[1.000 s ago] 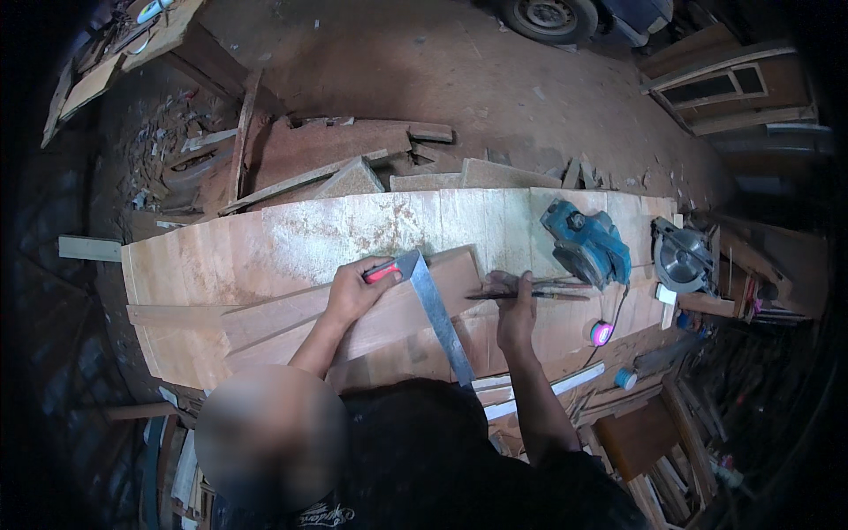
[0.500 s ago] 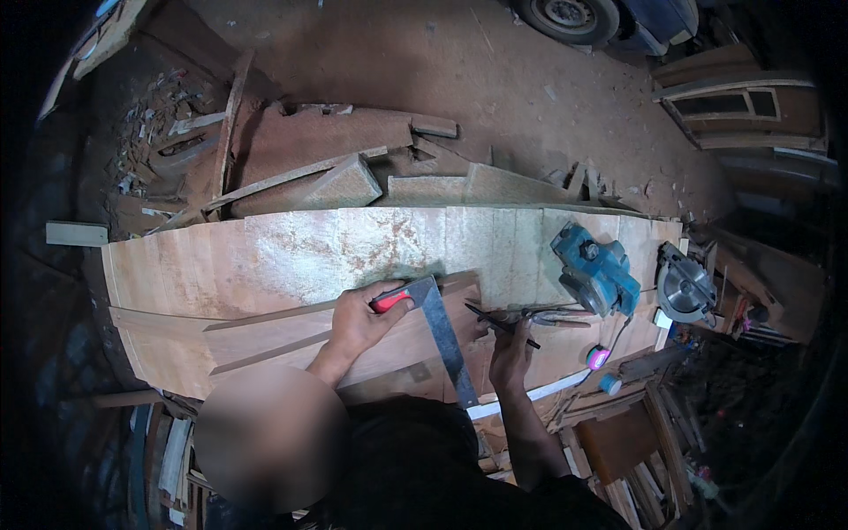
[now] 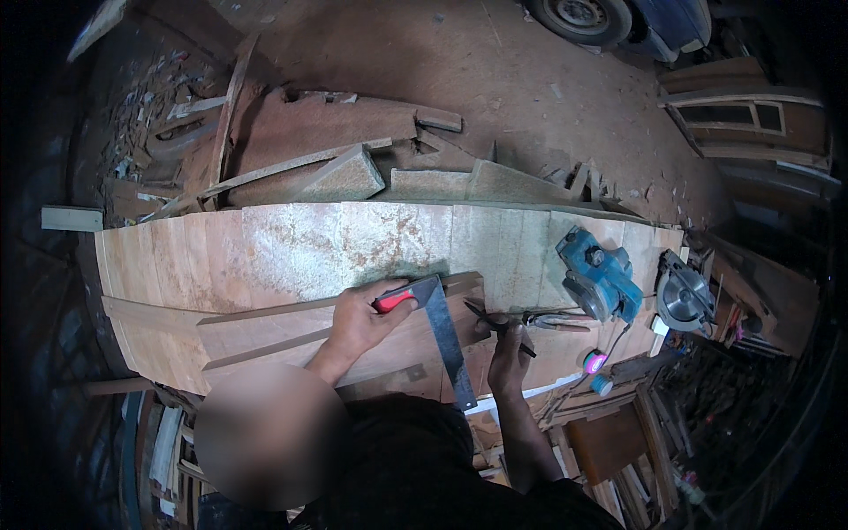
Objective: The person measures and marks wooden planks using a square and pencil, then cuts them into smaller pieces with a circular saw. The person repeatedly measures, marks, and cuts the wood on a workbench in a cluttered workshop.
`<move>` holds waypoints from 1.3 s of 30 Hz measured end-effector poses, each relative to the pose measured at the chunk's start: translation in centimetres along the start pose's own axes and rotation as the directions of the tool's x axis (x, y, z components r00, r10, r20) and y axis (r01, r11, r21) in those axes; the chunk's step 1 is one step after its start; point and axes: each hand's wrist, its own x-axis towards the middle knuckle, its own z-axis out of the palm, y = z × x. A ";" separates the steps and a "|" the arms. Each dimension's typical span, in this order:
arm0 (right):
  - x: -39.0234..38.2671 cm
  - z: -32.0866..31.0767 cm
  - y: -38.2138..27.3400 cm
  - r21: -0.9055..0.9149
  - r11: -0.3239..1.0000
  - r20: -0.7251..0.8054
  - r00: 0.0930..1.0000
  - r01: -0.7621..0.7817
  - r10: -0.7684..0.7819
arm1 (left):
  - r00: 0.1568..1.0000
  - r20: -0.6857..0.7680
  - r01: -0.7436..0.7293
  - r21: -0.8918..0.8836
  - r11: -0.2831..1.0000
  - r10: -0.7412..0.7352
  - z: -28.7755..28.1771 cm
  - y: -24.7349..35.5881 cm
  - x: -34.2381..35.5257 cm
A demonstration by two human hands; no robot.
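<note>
The left hand (image 3: 360, 318) has its fingers wrapped around the red handle of a try square (image 3: 450, 344), whose blade crosses the wooden board (image 3: 413, 334) on the counter (image 3: 503, 256). The right hand's (image 3: 506, 360) fingers pinch a dark pencil-like tool (image 3: 484, 317), its tip right of the blade.

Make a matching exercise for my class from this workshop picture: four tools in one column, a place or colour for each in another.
1. Metal square
2. Dark pointed tool
3. Power planer
4. Circular saw

A. Blue body
B. In the right hand
C. At the right end of the workbench
D. In the left hand

Pairs: 1-D, 2-B, 3-A, 4-C
</note>
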 end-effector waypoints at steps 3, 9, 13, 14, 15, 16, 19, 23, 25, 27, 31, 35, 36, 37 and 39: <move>0.0 0.3 -0.8 -0.047 0.999 0.046 0.999 0.009 -0.006 | 1.000 -0.003 0.000 -0.019 1.000 0.000 0.1 -0.1 -0.1; 0.1 1.3 -3.2 -0.150 0.988 0.104 0.995 0.024 -0.009 | 1.000 -0.026 -0.007 -0.036 0.999 0.006 0.3 -0.4 0.0; 0.5 2.1 -4.4 -0.169 0.986 0.131 0.991 0.012 0.010 | 1.000 -0.007 0.018 -0.038 0.999 -0.018 0.3 -0.6 0.1; 0.5 2.2 -4.4 -0.162 0.987 0.126 0.992 0.022 -0.001 | 1.000 -0.012 0.020 -0.043 0.999 -0.020 0.5 -0.8 0.0; 0.5 2.2 -4.3 -0.156 0.987 0.121 0.993 0.033 -0.014 | 1.000 -0.017 0.021 -0.049 0.999 -0.022 0.5 -0.8 -0.1; 0.5 2.2 -4.2 -0.149 0.988 0.116 0.993 0.044 -0.027 | 1.000 -0.022 0.022 -0.055 0.998 -0.023 0.5 -0.8 -0.1; 0.8 2.0 -3.8 -0.114 0.993 0.125 0.992 0.029 -0.015 | 1.000 -0.003 -0.001 -0.044 0.999 0.000 0.3 -0.3 0.2; 0.9 1.4 -3.3 -0.099 0.993 0.165 0.985 0.058 -0.041 | 0.999 -0.011 0.047 -0.069 0.996 -0.048 0.6 -0.6 -0.2; 1.2 1.8 -3.3 -0.127 0.988 0.160 0.985 0.088 -0.067 | 0.998 -0.003 0.061 -0.054 0.997 -0.061 0.5 -0.8 0.1; 1.2 1.8 -3.6 -0.113 0.987 0.162 0.982 0.117 -0.098 | 0.998 0.015 0.055 -0.069 0.996 -0.054 0.5 -0.5 -0.2; 1.2 1.9 -3.7 -0.104 0.988 0.156 0.983 0.112 -0.095 | 0.999 0.009 0.036 -0.030 0.999 -0.036 0.3 -0.3 -0.1; 1.4 2.0 -3.9 -0.112 0.986 0.158 0.982 0.123 -0.105 | 1.000 0.010 0.025 -0.029 0.999 -0.025 0.3 -0.4 -0.1; 1.4 2.0 -4.1 -0.124 0.984 0.159 0.982 0.124 -0.104 | 1.000 0.006 0.017 -0.025 1.000 -0.017 0.3 -0.3 -0.1; 1.3 1.9 -4.1 -0.136 0.983 0.160 0.982 0.124 -0.102 | 1.000 0.002 0.010 -0.021 1.000 -0.010 0.3 -0.2 0.0; 1.1 1.6 -3.9 -0.127 0.985 0.166 0.982 0.116 -0.094 | 1.000 0.004 0.008 -0.012 1.000 -0.008 0.4 -0.2 0.0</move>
